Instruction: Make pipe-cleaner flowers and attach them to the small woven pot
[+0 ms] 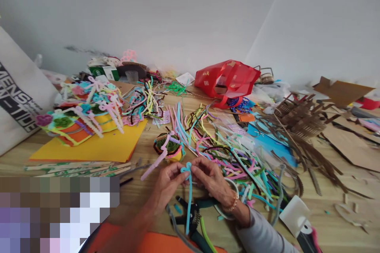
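Observation:
A light-blue pipe cleaner [190,199] is bent into small loops at its top, like a flower, with a straight stem hanging down. My left hand [172,180] pinches the looped end from the left. From the right, the fingertips of my right hand [209,178] close on the same loops. Beneath the stem lie dark green-handled pliers [194,217], partly covered by it. Just beyond my hands sits a small pipe-cleaner piece [168,144] with a green middle and a pink-lilac strip. A white round rim [234,184] shows partly behind my right wrist.
Loose coloured pipe cleaners [219,150] spread across the table beyond my right hand. Finished pipe-cleaner pieces [86,114] rest on yellow card [89,148] at left. A red bag [227,79] lies at the back, and brown woven strips [303,116] stand at right.

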Demonstrator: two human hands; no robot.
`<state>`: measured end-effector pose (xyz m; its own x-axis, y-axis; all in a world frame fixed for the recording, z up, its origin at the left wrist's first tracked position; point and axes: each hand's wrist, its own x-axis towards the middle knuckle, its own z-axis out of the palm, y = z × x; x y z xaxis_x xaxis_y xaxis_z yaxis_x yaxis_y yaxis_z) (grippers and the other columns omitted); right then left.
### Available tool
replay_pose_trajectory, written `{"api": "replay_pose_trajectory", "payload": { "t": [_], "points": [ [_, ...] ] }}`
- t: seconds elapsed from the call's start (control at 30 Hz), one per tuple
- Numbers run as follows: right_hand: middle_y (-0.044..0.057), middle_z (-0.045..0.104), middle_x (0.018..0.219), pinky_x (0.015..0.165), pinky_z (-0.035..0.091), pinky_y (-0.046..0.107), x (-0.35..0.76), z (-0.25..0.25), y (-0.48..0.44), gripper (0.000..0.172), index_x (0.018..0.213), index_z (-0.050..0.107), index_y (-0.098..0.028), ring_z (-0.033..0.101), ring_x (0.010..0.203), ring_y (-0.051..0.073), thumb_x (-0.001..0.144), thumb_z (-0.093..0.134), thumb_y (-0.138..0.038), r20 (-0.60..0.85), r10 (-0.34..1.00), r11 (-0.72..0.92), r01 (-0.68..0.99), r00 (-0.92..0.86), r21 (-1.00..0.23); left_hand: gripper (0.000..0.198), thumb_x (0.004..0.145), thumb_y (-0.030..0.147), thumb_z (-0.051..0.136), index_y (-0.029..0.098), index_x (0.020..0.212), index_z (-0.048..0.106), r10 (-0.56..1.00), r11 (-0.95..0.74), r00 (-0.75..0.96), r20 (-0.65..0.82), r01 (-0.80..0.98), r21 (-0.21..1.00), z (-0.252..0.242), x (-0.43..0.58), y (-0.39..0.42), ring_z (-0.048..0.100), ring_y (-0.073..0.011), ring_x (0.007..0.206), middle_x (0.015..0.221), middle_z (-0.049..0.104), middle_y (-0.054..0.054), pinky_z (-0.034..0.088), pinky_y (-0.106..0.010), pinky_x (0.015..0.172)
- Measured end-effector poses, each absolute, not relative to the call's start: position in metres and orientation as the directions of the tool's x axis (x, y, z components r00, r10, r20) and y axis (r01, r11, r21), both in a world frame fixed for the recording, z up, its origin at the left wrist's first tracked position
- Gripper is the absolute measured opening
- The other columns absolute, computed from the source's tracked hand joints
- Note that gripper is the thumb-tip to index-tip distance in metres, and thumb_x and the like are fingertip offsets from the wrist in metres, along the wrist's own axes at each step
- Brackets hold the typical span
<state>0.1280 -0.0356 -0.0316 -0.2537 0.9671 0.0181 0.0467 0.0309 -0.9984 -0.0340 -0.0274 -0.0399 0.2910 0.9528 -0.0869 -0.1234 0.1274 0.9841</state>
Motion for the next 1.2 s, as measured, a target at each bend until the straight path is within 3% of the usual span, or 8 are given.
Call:
{"api": "replay_pose_trajectory", "payload": {
  "t": [0.27, 0.47, 0.7, 0.83, 0.97, 1.07, 1.2],
  "points": [
    [-0.004, 0.048, 0.059, 0.045, 0.033, 0.018, 0.130, -0.025, -0.033, 0.036, 0.083, 0.057, -0.015, 0.041, 0.049, 0.007, 0.082, 0.062, -0.050, 0.008, 0.973, 0.014, 0.023, -0.230, -1.000, 0.014, 0.076, 0.026, 0.058, 0.022, 0.064, 0.062, 0.957, -0.125, 0.282, 0.071, 0.179, 0.976, -0.025, -0.032, -0.030, 0.051, -0.0143, 0.054, 0.056, 0.057, 0.003, 0.041, -0.025, 0.054],
    [-0.004, 0.048, 0.057, 0.045, 0.034, 0.018, 0.132, -0.021, -0.033, 0.037, 0.078, 0.056, -0.015, 0.042, 0.048, 0.007, 0.083, 0.060, -0.051, 0.029, 0.973, 0.040, 0.044, -0.229, -0.998, 0.014, 0.080, 0.028, 0.054, 0.021, 0.070, 0.060, 0.944, -0.139, 0.326, 0.058, 0.231, 0.963, -0.029, -0.030, -0.030, 0.054, -0.0147, 0.058, 0.060, 0.057, 0.003, 0.043, -0.025, 0.056],
    [-0.004, 0.053, 0.054, 0.046, 0.039, 0.019, 0.133, -0.030, -0.029, 0.038, 0.079, 0.055, -0.015, 0.046, 0.046, 0.008, 0.080, 0.062, -0.052, -0.018, 0.965, -0.036, -0.067, -0.262, -0.997, 0.016, 0.082, 0.028, 0.053, 0.021, 0.071, 0.062, 0.933, -0.204, 0.348, 0.088, 0.311, 0.928, -0.028, -0.030, -0.034, 0.054, -0.0142, 0.063, 0.065, 0.060, 0.002, 0.044, -0.024, 0.060],
    [-0.004, 0.053, 0.056, 0.046, 0.040, 0.019, 0.133, -0.031, -0.028, 0.036, 0.082, 0.056, -0.015, 0.046, 0.046, 0.008, 0.081, 0.062, -0.051, 0.007, 0.967, -0.020, -0.102, -0.255, -0.995, 0.011, 0.078, 0.028, 0.059, 0.020, 0.070, 0.062, 0.949, -0.078, 0.314, 0.005, 0.220, 0.972, -0.029, -0.030, -0.032, 0.053, -0.0139, 0.060, 0.062, 0.058, 0.003, 0.043, -0.024, 0.059],
    [-0.002, 0.053, 0.068, 0.049, 0.041, 0.019, 0.132, -0.028, -0.031, 0.026, 0.095, 0.054, -0.017, 0.048, 0.054, 0.009, 0.087, 0.057, -0.042, 0.146, 0.973, 0.127, -0.116, -0.179, -0.985, 0.007, 0.074, 0.027, 0.065, 0.021, 0.073, 0.063, 0.946, 0.173, 0.292, -0.137, -0.101, 0.980, -0.034, -0.028, -0.027, 0.055, -0.0135, 0.060, 0.066, 0.060, 0.003, 0.046, -0.026, 0.060],
    [0.001, 0.056, 0.077, 0.057, 0.044, 0.022, 0.132, -0.027, -0.035, 0.015, 0.094, 0.055, -0.018, 0.050, 0.063, 0.011, 0.088, 0.054, -0.032, 0.300, 0.944, 0.308, 0.038, -0.139, -0.951, 0.013, 0.069, 0.029, 0.070, 0.021, 0.075, 0.061, 0.938, 0.296, 0.267, -0.219, -0.295, 0.908, -0.036, -0.027, -0.024, 0.058, -0.0147, 0.063, 0.069, 0.063, 0.002, 0.048, -0.028, 0.059],
    [0.005, 0.059, 0.088, 0.064, 0.048, 0.025, 0.133, -0.025, -0.038, 0.009, 0.094, 0.058, -0.019, 0.054, 0.072, 0.014, 0.088, 0.053, -0.022, 0.451, 0.853, 0.506, 0.210, -0.262, -0.836, 0.015, 0.067, 0.031, 0.069, 0.022, 0.074, 0.060, 0.933, 0.336, 0.242, -0.268, -0.314, 0.888, -0.033, -0.027, -0.024, 0.061, -0.0180, 0.068, 0.074, 0.067, 0.000, 0.050, -0.032, 0.064]
  ]
}}
